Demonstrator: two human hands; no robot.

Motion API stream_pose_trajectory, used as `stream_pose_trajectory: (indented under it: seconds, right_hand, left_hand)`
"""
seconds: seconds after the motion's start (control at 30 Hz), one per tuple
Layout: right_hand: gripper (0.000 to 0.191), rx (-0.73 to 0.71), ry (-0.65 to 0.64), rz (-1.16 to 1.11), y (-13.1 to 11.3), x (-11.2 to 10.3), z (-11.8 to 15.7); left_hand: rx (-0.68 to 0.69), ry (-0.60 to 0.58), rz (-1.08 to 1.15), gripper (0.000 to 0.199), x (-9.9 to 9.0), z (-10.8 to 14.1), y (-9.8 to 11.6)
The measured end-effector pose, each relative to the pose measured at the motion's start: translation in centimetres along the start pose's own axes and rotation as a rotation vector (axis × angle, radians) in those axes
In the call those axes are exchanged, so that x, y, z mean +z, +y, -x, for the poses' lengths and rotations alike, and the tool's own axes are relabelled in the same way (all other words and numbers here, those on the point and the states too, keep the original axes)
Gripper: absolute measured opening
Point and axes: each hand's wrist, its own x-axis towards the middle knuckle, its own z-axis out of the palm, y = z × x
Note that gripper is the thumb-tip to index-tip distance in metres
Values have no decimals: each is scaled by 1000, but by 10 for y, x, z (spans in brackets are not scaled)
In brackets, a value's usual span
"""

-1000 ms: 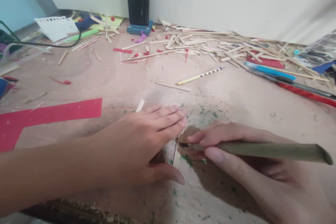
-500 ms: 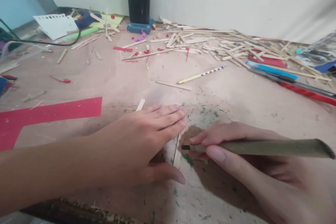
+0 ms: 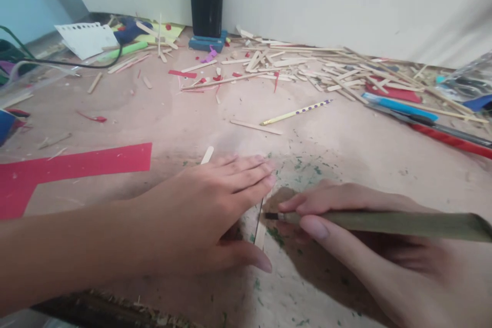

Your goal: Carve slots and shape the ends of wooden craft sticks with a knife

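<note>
My left hand [image 3: 226, 200] lies flat, palm down, with its fingers stretched and the thumb apart. It presses on a thin wooden craft stick [image 3: 260, 233], whose edge shows between index finger and thumb. Another craft stick [image 3: 208, 155] pokes out beyond the knuckles. My right hand [image 3: 338, 215] is closed in a pen-like grip around a thick olive-green tool [image 3: 400, 222] like a small chisel, with a narrow, flat, dark tip. That tip is at the edge of the stick by my left hand; I cannot tell whether it touches. Green flecks [image 3: 275, 237] lie below the tip.
Loose craft sticks [image 3: 323, 69] are heaped along the wall. A yellow pencil [image 3: 295, 112] and a single stick [image 3: 256, 127] lie ahead of my hands. Red paper [image 3: 96, 161] is at left. Pens [image 3: 403, 106] are at right. A black upright object [image 3: 206, 0] stands at the back.
The whole view has shifted slightly. My left hand stays on the stick, and the tool in my right hand is tilted a little differently, its back end lower.
</note>
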Motion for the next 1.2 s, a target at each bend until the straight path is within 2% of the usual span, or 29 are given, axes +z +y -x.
stream_pose_trajectory:
  seconds: [0.17,0.33,0.43,0.67,0.7,0.83,0.9,1.07,1.2]
  right_hand:
    - [35,-3,-5,10,0,1,0]
    - [13,-2,-51,-69,-1,-1,-4]
    - [14,-20,-73,-89,-1,-2,-7]
    - [5,17,-8,-142,5,-1,-2]
    - [5,24,-3,-126,5,0,-2]
    - [28,-6,18,-19,1,4,-5]
    - [31,-39,19,8,-1,6,-6]
    - [27,-90,10,45,3,2,-3]
    - [20,-162,-74,31,7,-5,-2]
  left_hand:
    - [-7,-12,13,98,0,0,0]
    - [-2,-11,29,98,0,0,0]
    - [5,10,18,99,1,0,0]
    - [10,18,7,97,3,2,-1]
    - [9,17,11,98,3,2,0]
    - [13,28,20,98,2,3,0]
    - [15,26,14,97,2,3,0]
    - [16,24,28,97,1,0,0]
    - [16,12,36,97,0,-1,0]
